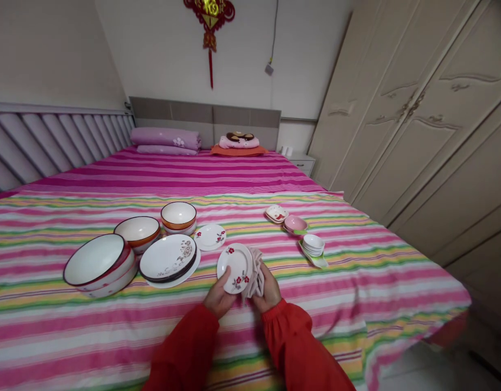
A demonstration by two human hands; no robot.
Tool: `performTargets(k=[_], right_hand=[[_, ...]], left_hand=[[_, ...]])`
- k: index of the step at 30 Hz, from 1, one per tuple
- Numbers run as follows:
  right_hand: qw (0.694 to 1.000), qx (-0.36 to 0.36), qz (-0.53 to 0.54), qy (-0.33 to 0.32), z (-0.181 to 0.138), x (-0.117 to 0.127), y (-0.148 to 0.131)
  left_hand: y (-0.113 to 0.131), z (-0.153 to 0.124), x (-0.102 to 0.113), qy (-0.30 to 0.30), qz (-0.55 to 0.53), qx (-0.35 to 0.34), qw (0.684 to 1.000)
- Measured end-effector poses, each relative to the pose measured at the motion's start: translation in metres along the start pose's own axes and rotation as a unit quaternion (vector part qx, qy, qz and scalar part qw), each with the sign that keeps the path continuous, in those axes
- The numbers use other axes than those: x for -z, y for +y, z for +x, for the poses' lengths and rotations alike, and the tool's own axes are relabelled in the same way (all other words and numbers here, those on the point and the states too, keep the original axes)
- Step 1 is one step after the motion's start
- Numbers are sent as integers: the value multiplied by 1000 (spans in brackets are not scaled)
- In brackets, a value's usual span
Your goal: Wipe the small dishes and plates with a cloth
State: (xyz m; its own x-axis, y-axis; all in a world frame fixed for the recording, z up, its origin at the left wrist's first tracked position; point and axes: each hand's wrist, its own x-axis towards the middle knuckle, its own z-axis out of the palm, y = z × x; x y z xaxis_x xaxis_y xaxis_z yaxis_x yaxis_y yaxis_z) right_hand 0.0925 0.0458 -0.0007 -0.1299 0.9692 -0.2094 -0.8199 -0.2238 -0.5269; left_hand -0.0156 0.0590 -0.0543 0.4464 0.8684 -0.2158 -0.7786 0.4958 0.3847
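My left hand grips the lower left edge of a small white plate with red flowers, tilted up toward me above the bed. My right hand is closed on a pinkish cloth pressed against the plate's right edge. Both arms wear red sleeves.
On the striped bedspread lie a stack of large white bowls, two orange-rimmed bowls, a stack of flowered plates, a small flowered plate, and small dishes to the right. A wardrobe stands on the right.
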Motion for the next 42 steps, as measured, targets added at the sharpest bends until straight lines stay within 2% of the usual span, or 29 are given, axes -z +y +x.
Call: performTargets(k=[3,6,10,12,15,18,23,28,31,33,37,39,42], right_hand=[[998,54,-30,-13,-6,3,19],[989,124,-83,-2,-24,15,44],[978,144,-148,32,-33,31,64],[971,165,-162,66,-25,35,62],[954,199,-193,115,-6,36,45],[932,233,-249,121,9,35,19],[898,244,-353,93,21,39,-8],[887,259,-367,106,11,49,9],[882,258,-385,83,-2,51,16],[859,273,-427,75,-10,51,13],[773,373,-510,60,-23,49,7],[743,375,-555,-3,-26,48,14],[706,316,-621,-121,-24,43,34]], left_hand=[[0,-2,0,-1,0,2,1000],[3,-8,-4,-23,8,64,998],[6,-15,-9,-43,38,143,988],[4,-13,-9,-32,49,128,990],[-2,-8,-6,-13,37,35,999],[-4,-4,-1,-34,-2,-22,999],[1,-5,1,-65,-42,34,996],[3,-2,4,-78,-28,37,996],[4,-1,6,-86,-20,36,995],[5,-2,5,-89,-20,37,995],[5,-4,1,-94,-27,14,995],[6,-5,1,-83,-29,-1,996],[7,-7,5,-41,-33,19,998]])
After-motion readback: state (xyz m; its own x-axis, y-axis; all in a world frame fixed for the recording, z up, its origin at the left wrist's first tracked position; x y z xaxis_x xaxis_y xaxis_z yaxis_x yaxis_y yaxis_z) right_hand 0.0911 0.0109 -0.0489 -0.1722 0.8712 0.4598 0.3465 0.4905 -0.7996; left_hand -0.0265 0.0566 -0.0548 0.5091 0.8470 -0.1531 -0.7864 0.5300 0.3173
